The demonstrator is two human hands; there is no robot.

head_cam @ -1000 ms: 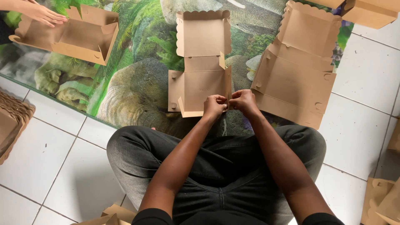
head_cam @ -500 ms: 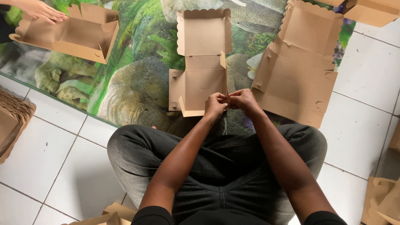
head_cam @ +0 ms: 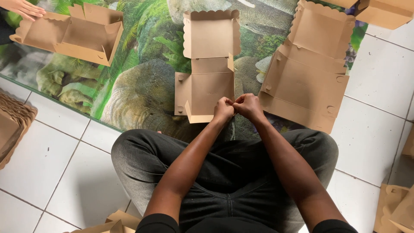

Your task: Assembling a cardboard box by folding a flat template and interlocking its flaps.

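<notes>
Cardboard box (head_cam: 207,92) pinched at its near right corner by both hands.
Left hand (head_cam: 224,109) and right hand (head_cam: 249,105) meet knuckle to knuckle, each grip closed tight on the box edge; the box lies open on the printed mat (head_cam: 138,82), just ahead of the crossed legs. A flat box (head_cam: 308,77) lies just to the right; another person's hand (head_cam: 23,7) touches a far-left box (head_cam: 73,32).

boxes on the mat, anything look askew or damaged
Nothing looks damaged. The middle box is half folded, both hands pinching its near right corner. The flat box lies tilted beside it, and the upper-left box sits angled too.
</notes>
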